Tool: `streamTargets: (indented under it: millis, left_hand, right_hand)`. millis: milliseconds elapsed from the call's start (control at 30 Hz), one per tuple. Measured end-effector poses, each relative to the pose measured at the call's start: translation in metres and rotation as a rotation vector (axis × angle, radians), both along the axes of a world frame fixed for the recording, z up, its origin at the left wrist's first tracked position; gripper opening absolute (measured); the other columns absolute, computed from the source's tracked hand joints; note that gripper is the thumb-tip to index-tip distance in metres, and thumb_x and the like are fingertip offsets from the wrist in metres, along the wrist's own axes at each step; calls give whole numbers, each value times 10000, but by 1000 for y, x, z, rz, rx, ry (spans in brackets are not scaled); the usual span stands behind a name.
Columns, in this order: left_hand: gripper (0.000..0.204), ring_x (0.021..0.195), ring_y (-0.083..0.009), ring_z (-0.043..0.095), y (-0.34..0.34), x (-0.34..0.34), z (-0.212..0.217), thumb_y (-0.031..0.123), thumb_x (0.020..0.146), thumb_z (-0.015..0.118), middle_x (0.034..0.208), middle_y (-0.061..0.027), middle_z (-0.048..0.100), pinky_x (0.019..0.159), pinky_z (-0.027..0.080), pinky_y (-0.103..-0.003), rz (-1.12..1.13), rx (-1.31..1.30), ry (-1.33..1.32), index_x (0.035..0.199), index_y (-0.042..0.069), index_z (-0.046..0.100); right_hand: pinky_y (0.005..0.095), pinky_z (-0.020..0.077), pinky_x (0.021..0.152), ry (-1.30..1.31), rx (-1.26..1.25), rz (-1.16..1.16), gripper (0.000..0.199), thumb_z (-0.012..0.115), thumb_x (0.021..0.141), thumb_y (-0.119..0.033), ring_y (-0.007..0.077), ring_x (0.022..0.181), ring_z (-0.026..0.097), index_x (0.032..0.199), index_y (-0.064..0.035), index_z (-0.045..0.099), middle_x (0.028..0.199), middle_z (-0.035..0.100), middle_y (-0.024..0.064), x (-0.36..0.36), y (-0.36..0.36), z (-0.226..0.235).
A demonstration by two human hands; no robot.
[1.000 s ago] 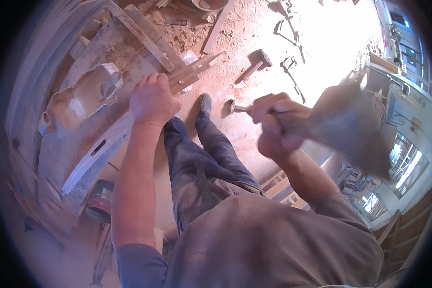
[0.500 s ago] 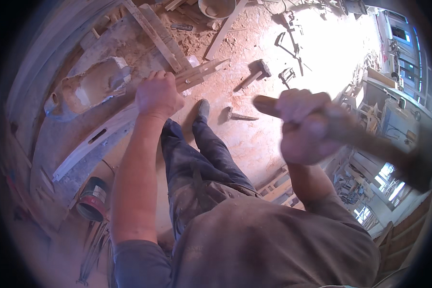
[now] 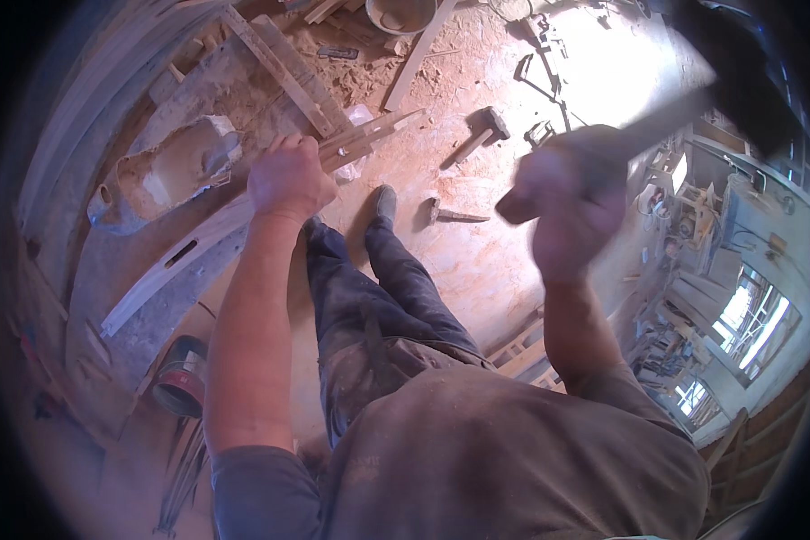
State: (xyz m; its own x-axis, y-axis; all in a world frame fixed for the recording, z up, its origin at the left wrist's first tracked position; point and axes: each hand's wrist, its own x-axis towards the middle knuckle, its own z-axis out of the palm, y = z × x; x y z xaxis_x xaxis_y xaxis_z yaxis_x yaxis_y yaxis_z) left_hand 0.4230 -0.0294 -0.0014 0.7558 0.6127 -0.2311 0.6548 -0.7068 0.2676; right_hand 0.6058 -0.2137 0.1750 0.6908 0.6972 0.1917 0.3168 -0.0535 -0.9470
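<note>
My left hand (image 3: 288, 180) grips a long curved wooden piece (image 3: 180, 256) with a slot in it; the piece runs from lower left up to a forked end (image 3: 378, 130) past my fingers. My right hand (image 3: 571, 202) is raised and blurred, closed around the wooden handle of a hammer-like tool (image 3: 657, 117) whose dark head (image 3: 738, 72) points to the upper right. My legs and one shoe (image 3: 385, 202) stand on the sawdust floor between the hands.
A carved wooden block (image 3: 166, 171) lies on the bench left of my left hand. A mallet (image 3: 479, 133) and a small hatchet-like tool (image 3: 454, 214) lie on the floor. A red can (image 3: 182, 389) sits lower left. Planks and a bucket (image 3: 400, 13) lie beyond.
My right hand has swung the tool from low beside my body up and to the right. The left hand keeps its hold on the curved piece.
</note>
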Motion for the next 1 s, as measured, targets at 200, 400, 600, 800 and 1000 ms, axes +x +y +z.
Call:
streamTargets:
  millis: [200, 400, 600, 800, 1000]
  left_hand:
    - [420, 1083, -292, 687, 0, 6, 18, 450, 776, 832, 1058, -93, 733, 933, 567, -432, -10, -40, 42, 998, 105, 742]
    - [572, 1112, -328, 674, 5, 1, 21, 555, 883, 757, 1126, -125, 721, 930, 545, -452, -52, -174, -147, 1207, 84, 740]
    - [571, 1070, -353, 666, 4, 12, 22, 572, 917, 715, 1054, -132, 704, 896, 535, -464, -68, -134, -68, 1179, 64, 734]
    - [532, 996, -384, 656, 6, 4, 13, 565, 930, 706, 997, -140, 691, 835, 531, -482, -147, -43, -149, 1102, 61, 722]
    - [483, 946, -396, 670, 6, 11, 18, 533, 928, 722, 975, -163, 691, 784, 543, -496, -159, -71, -93, 1035, 62, 704]
  right_hand:
    - [347, 541, 662, -206, 383, 192, 201, 463, 1027, 3, 210, 751, 653, 1080, 35, 655, 908, 684, 123, -4, -10, 33]
    - [282, 489, 491, 617, -318, -129, 116, 622, 997, -61, 140, 550, 583, 1045, 22, 558, 754, 599, 66, -9, -39, -58]
    - [386, 519, 606, 370, -795, -99, 230, 728, 940, -151, 195, 688, 666, 1047, 5, 596, 805, 654, 104, -22, -52, -178]
    - [323, 468, 453, 738, -451, -280, 129, 667, 979, -107, 144, 527, 564, 993, -22, 572, 692, 574, 60, 23, -40, -117]
    - [394, 528, 609, 541, -583, -259, 164, 658, 981, -129, 230, 718, 677, 1071, -19, 577, 842, 686, 147, -27, -46, -153]
